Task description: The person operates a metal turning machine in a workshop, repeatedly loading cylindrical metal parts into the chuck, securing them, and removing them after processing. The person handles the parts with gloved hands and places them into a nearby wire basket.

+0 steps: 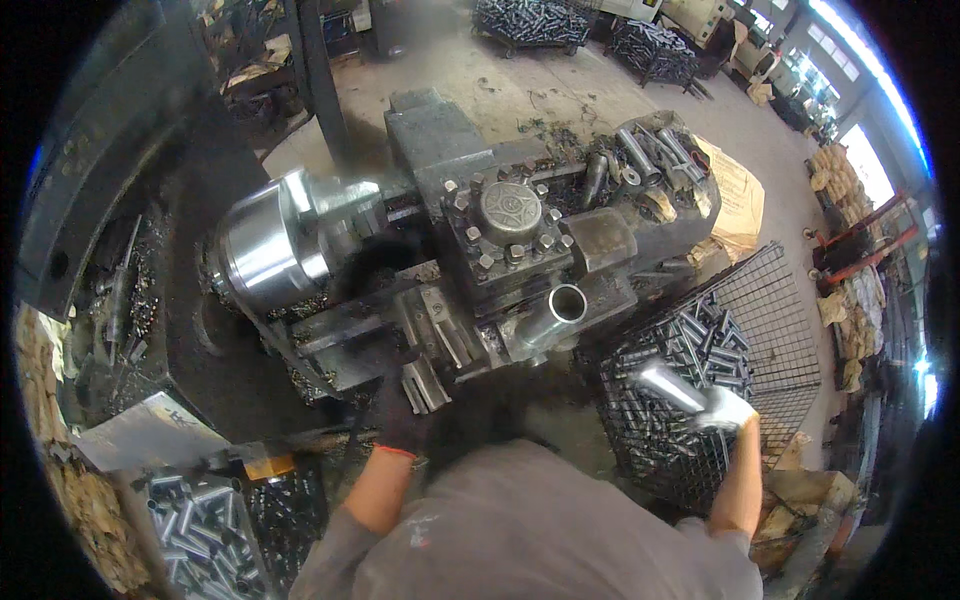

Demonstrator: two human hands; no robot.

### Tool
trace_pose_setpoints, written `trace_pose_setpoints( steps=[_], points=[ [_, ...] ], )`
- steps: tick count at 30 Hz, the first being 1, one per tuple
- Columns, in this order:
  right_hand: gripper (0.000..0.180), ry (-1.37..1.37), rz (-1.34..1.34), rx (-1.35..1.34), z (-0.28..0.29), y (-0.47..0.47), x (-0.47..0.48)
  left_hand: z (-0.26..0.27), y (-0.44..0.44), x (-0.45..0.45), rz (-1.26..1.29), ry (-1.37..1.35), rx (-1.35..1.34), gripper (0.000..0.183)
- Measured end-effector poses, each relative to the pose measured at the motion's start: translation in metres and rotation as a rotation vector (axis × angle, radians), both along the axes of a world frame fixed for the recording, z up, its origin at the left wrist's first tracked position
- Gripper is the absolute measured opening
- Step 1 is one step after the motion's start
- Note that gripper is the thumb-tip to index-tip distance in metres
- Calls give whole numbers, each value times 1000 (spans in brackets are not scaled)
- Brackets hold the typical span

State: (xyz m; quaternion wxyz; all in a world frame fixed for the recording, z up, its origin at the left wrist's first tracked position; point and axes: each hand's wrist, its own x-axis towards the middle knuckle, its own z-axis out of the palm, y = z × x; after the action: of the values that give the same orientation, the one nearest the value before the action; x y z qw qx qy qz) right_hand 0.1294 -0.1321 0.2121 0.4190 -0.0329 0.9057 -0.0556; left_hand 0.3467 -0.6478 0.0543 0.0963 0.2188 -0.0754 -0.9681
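My right hand [726, 409], in a white glove, is shut on a shiny metal tube [671, 387], held over a wire mesh basket [784, 360] of metal tubes. My left hand [397, 409], in a dark glove with a red cuff, is at the front of the lathe beside a slotted metal block [426, 386]; its fingers are too dark to make out. The lathe's chuck [262, 240] is at the left of the machine, and the bolted tool post [510, 210] stands in the middle. Another metal tube [566, 304] stands tilted, open end up, on the carriage.
A bin of metal tubes [202, 532] lies at the lower left, beside a container of dark pieces [289, 510]. More tubes and rags [660, 199] lie at the machine's right end. Loaded carts [532, 26] stand on the floor beyond. Metal chips litter the machine bed.
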Motion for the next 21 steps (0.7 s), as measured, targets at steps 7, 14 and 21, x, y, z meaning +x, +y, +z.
trace_pose_setpoints(
  steps=[7, 14, 21],
  points=[
    [78, 676, 391, -794, -15, -203, -14, 26, 10, 6, -133, -116, -303, 43],
    [59, 615, 929, -986, -42, -332, 64, 63, 20, 13, -116, -264, -470, 53],
    [64, 446, 546, -639, -90, -405, 53, 57, -54, 31, 54, -214, -432, 42]
  ],
)
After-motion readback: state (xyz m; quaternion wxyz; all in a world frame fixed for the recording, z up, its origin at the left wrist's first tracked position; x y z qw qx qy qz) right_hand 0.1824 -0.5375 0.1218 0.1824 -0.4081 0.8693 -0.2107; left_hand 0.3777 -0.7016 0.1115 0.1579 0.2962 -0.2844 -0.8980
